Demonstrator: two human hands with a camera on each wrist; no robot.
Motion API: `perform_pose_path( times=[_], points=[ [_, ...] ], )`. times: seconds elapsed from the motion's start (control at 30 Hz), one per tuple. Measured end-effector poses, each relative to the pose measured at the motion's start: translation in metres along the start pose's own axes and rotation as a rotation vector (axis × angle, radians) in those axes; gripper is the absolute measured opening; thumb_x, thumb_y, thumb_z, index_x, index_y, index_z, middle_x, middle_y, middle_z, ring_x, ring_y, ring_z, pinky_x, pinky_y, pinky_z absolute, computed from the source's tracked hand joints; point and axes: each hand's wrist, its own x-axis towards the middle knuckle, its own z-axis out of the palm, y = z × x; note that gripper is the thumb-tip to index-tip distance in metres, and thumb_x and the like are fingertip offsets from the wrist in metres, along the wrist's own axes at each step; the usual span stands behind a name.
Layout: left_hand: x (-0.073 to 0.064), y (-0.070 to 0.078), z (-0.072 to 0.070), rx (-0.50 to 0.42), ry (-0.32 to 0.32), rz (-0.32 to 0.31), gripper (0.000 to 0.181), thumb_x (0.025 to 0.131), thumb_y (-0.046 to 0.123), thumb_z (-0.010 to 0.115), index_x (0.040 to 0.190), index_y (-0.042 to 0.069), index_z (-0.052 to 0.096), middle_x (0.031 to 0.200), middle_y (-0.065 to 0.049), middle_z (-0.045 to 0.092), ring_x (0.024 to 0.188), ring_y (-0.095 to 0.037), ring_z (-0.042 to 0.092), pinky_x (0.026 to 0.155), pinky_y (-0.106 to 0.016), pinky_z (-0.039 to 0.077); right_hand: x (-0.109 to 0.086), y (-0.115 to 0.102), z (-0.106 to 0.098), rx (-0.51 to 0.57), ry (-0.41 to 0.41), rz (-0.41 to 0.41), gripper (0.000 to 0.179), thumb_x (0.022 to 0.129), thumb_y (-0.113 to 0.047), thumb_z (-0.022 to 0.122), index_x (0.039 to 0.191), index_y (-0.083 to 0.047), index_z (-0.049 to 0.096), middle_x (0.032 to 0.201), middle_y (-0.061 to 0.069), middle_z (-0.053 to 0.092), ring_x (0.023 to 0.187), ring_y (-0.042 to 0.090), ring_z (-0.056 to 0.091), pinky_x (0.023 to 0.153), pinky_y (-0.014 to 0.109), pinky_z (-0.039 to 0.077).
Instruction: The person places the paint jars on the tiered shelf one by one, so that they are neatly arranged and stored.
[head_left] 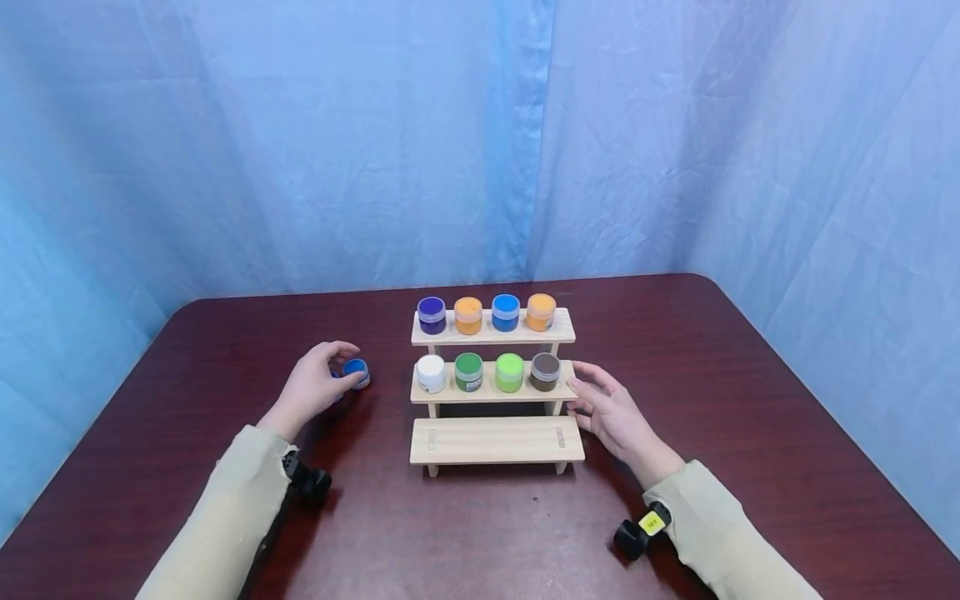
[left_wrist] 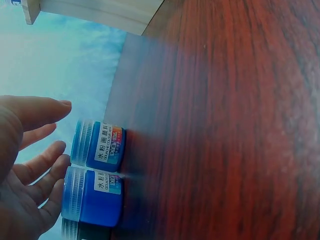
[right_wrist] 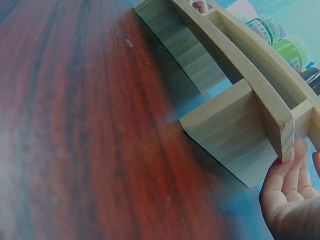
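Observation:
My left hand (head_left: 313,385) reaches over small blue gouache paint jars at the table's left. In the left wrist view the thumb and fingers stand apart beside the lids of a blue jar (left_wrist: 97,145) and a deeper blue jar (left_wrist: 92,196), with a gap to the nearer lid. A dark jar (left_wrist: 85,230) is partly cut off below them. With my right hand (head_left: 611,414) I hold the right end of a three-step wooden stand (head_left: 495,440), thumb by the middle shelf's end. In the right wrist view the fingertips meet the shelf's end corner (right_wrist: 286,142).
Four jars stand on the top shelf: purple (head_left: 432,317), orange (head_left: 468,317), blue (head_left: 506,313) and another orange (head_left: 541,313). On the middle shelf are white (head_left: 431,375), dark green (head_left: 469,372), light green (head_left: 509,373) and brown (head_left: 545,372) jars. Blue curtains (head_left: 360,142) surround the dark table (head_left: 480,533).

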Motion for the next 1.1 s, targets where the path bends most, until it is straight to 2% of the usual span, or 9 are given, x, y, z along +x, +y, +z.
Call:
perform_pose_path(
  times=[0.33,0.5,0.83,1.1],
  points=[
    [0.0027,0.002,-0.0014,0.035,-0.057,-0.054,0.04,0.086,0.016,0.065,0.121,0.002,0.054,0.119,-0.021,0.054,0.106,-0.034,0.053,0.084,-0.045,0.053,-0.0003,-0.0002,0.0002,-0.002,0.0,0.002,0.045,0.097,-0.019,0.047,0.136,-0.005,0.029,0.095,-0.011,0.058,0.071,0.003,0.055,0.071,0.02,0.049],
    [0.0059,0.001,-0.0016,0.06,-0.078,-0.06,0.038,0.086,0.016,0.066,0.12,0.003,0.055,0.116,-0.021,0.056,0.103,-0.033,0.054,0.082,-0.045,0.053,-0.0001,0.0,0.0001,-0.006,0.002,0.0,0.045,0.097,-0.018,0.046,0.136,-0.005,0.029,0.095,-0.01,0.058,0.071,0.003,0.055,0.071,0.02,0.049],
    [0.007,0.0006,-0.0009,0.072,-0.08,-0.052,0.038,0.085,0.015,0.067,0.118,0.002,0.056,0.115,-0.021,0.057,0.102,-0.034,0.055,0.087,-0.049,0.05,-0.0007,-0.0005,0.0008,-0.004,0.002,0.004,0.048,0.097,-0.019,0.047,0.138,-0.004,0.028,0.095,-0.01,0.057,0.07,0.003,0.055,0.071,0.02,0.049],
    [0.0055,0.0003,-0.0001,0.072,-0.05,-0.025,0.036,0.085,0.016,0.066,0.116,0.001,0.058,0.112,-0.021,0.058,0.099,-0.033,0.056,0.088,-0.049,0.05,-0.001,-0.0005,0.0009,0.005,0.001,0.0,0.043,0.097,-0.018,0.047,0.135,-0.006,0.031,0.094,-0.011,0.058,0.07,0.003,0.056,0.071,0.02,0.049]
  ],
)
